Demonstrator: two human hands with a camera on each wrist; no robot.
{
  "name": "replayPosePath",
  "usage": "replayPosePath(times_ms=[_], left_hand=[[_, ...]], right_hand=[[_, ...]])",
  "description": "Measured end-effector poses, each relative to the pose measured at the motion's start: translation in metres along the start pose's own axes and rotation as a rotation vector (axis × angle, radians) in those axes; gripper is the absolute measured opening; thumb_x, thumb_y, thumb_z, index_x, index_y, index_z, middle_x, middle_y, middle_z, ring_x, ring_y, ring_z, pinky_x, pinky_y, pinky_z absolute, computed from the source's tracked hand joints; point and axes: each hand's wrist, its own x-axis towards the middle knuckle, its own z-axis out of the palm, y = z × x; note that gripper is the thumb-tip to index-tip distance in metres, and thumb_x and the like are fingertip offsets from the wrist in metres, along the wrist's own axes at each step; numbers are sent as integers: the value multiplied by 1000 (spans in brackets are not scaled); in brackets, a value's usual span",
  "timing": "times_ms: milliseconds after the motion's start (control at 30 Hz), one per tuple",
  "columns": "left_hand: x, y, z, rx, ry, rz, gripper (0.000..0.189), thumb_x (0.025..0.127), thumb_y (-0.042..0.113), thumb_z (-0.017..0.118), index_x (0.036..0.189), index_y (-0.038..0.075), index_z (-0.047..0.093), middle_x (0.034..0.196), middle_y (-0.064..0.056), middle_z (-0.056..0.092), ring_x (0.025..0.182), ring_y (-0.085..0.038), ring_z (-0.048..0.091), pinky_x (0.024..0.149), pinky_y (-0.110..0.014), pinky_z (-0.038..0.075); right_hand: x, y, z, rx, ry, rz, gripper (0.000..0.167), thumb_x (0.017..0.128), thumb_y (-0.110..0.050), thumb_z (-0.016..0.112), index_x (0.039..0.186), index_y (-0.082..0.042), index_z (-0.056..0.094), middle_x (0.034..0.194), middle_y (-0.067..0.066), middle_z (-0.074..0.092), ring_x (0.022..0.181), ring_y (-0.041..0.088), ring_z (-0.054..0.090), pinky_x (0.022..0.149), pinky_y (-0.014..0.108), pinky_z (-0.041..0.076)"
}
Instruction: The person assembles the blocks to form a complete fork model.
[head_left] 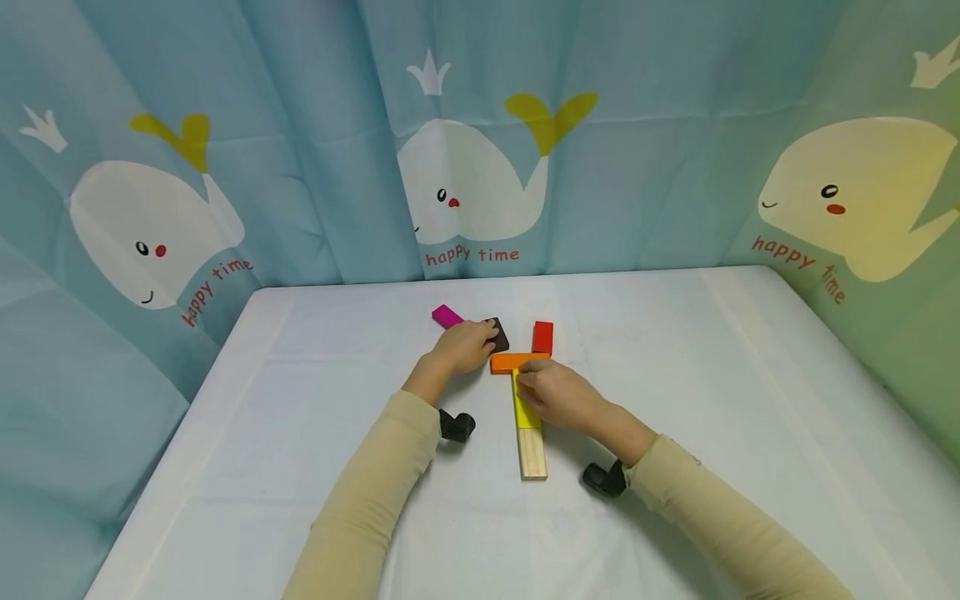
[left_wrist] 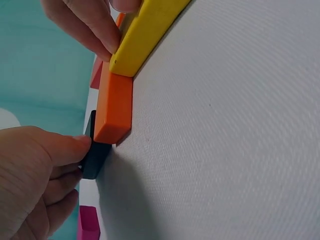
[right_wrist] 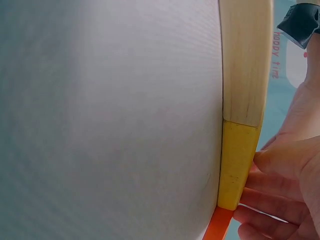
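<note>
Several flat wooden blocks lie on the white table [head_left: 315, 392]. My left hand [head_left: 486, 336] holds a dark brown block [head_left: 499, 335], its thumb [left_wrist: 70, 145] against the block's side [left_wrist: 95, 157]. An orange block [head_left: 517, 362] lies crosswise beside it. A yellow block [head_left: 527, 414] butts end-on against the orange one [left_wrist: 115, 107], and a natural wood block [head_left: 532, 454] continues the line toward me. My right hand [head_left: 529, 382] pinches the yellow block [right_wrist: 237, 165] near its far end, fingers [right_wrist: 280, 192] along its side. A red block [head_left: 542, 337] and a magenta block [head_left: 447, 316] lie just beyond.
Blue curtains with white whales [head_left: 465, 179] hang close behind and on both sides of the table. The table's left edge [head_left: 187, 467] and right edge [head_left: 862, 392] drop off to the curtains. Small black wrist cameras [head_left: 456, 426] sit under both sleeves.
</note>
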Motion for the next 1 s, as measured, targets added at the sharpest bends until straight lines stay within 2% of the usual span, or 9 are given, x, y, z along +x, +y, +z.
replayPosePath(times_ms=[700,1000], left_hand=[[8,5,0,-28,-34,-7,39,96,22,49,134,13,48,140,-2,42,124,-21,43,103,-35,32],[10,6,1,-30,-39,-5,39,96,22,49,134,13,48,139,-2,42,124,-22,43,103,-34,32]], right_hand=[[0,-1,0,-1,15,4,13,81,-7,68,89,3,68,95,13,63,84,23,59,78,34,51],[0,0,0,0,15,-13,8,82,-6,65,84,2,67,97,15,63,89,26,61,79,35,51]])
